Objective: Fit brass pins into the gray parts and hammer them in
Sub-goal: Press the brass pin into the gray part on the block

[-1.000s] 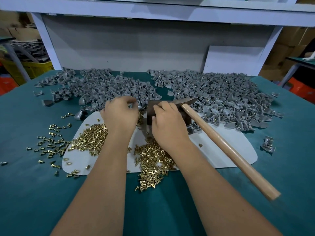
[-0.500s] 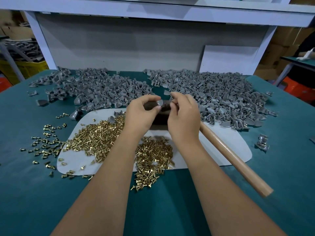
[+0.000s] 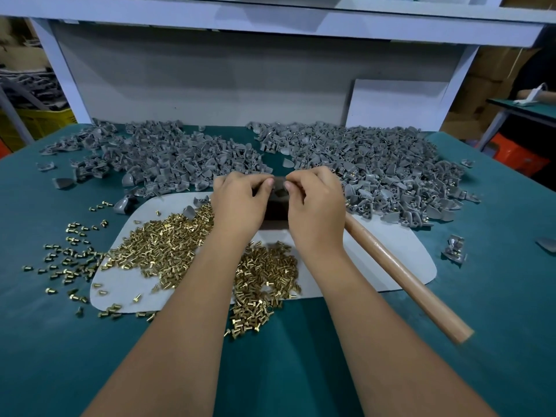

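Teal-covered bench: white mat (image 3: 391, 245) carries loose brass pins (image 3: 168, 245) and hammer (image 3: 400, 275); gray parts (image 3: 376, 176) heaped behind it. Above the mat's far edge, left hand (image 3: 237, 206) and right hand (image 3: 316, 206) pinch one gray part (image 3: 279, 191) between fingertips. Risk: small pin slipping, or seating crooked; no containers seen.

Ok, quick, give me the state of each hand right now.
Left hand: fingers curled, pinching a small gray part at the fingertips.
Right hand: fingers curled, pinching the same part from the other side.
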`<state>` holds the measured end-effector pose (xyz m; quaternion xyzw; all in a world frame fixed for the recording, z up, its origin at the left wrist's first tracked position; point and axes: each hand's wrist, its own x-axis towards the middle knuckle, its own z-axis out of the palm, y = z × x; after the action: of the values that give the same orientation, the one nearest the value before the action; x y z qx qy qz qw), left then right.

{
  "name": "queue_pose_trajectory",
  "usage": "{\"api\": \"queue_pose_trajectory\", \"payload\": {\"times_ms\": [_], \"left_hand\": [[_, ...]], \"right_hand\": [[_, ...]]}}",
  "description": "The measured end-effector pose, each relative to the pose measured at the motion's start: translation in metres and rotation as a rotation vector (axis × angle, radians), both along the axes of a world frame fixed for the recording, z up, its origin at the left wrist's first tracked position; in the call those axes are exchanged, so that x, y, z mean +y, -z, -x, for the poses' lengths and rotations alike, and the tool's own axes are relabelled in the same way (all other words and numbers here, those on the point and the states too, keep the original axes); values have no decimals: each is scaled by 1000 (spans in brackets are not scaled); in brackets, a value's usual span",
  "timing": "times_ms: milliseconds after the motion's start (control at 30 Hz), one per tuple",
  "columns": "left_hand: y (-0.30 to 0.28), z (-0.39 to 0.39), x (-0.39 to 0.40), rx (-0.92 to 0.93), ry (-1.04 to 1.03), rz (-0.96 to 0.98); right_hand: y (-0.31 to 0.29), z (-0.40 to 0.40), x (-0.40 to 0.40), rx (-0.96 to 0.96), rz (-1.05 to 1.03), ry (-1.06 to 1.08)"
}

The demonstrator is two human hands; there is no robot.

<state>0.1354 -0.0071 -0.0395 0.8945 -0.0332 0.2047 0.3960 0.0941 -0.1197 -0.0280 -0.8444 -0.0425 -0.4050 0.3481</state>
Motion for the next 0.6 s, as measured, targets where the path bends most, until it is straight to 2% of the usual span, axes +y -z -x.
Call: {"api": "queue_pose_trajectory", "payload": {"times_ms": [100, 267, 333, 467, 600], "left_hand": [[2, -2, 0, 43, -29, -43], [-1, -4, 5, 80, -5, 365], [-2, -3, 9, 96, 31, 448], [-2, 1, 10, 111, 106, 400], [-1, -1, 8, 102, 270, 345]], "right_hand": [[0, 0, 0, 27, 0, -14], [0, 0, 0, 43, -3, -20], [0, 0, 0, 48, -3, -29], [1, 0, 1, 57, 13, -41], [2, 0, 1, 55, 31, -52]]}}
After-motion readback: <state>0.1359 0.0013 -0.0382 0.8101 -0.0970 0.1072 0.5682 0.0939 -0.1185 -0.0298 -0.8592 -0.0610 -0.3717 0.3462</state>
